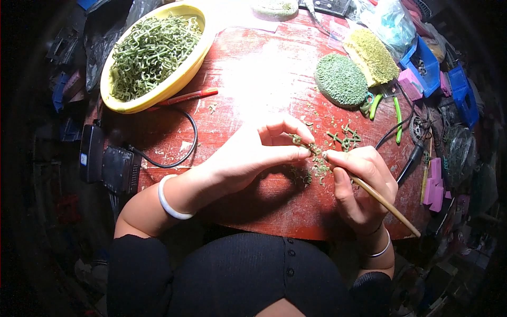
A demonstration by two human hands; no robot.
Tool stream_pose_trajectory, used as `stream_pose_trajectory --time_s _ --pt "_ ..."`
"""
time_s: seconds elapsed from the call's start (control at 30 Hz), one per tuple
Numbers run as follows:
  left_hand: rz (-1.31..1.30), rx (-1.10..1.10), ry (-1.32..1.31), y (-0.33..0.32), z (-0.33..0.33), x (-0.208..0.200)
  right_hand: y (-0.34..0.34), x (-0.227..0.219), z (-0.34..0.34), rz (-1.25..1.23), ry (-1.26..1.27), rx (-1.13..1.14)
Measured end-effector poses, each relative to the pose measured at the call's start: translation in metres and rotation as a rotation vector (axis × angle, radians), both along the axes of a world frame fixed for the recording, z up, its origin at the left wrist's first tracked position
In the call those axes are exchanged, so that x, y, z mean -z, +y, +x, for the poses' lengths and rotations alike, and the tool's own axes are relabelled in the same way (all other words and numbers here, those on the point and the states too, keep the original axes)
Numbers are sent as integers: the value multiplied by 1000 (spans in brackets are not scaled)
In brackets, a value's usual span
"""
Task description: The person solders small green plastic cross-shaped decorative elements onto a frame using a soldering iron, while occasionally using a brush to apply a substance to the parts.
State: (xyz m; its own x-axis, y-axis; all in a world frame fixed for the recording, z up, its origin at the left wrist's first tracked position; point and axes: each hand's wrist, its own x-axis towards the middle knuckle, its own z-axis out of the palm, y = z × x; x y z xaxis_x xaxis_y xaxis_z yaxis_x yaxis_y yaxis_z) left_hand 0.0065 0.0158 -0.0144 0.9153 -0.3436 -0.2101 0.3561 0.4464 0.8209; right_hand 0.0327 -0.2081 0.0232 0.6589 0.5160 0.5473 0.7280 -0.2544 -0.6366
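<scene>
Between the thumb and fingertips of my left hand [243, 158] is a small green twig-like piece [297, 140]. My right hand [367, 182] is closed, pen-like, round a thin tool with a wooden handle [388, 206]. Its tip meets or comes very near the green piece; the fingers partly cover it. Under and beside the fingertips, green crumbs and shavings [321, 168] lie on the red tabletop [237, 211]. A few loose green branched pieces [346, 138] rest just beyond my right hand.
A yellow basin [182, 79] heaped with green twig-like pieces [153, 53] stands far left, a red pen [190, 96] beside it. At far right are a round green textured pad [340, 79], a yellow-green block [372, 55], green-handled pliers [397, 119], blue bins [422, 63] and a black-cabled tool [412, 164].
</scene>
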Motion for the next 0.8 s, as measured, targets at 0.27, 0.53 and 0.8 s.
stream_pose_trajectory --time_s 0.27,0.53,0.8 --pt "41 17 -9 1 0 -1 -4 0 1 139 238 -43" --pt "126 35 0 0 -3 -3 -2 2 -3 139 214 142" --pt "241 90 -68 0 -3 -8 -4 0 3 114 196 41"
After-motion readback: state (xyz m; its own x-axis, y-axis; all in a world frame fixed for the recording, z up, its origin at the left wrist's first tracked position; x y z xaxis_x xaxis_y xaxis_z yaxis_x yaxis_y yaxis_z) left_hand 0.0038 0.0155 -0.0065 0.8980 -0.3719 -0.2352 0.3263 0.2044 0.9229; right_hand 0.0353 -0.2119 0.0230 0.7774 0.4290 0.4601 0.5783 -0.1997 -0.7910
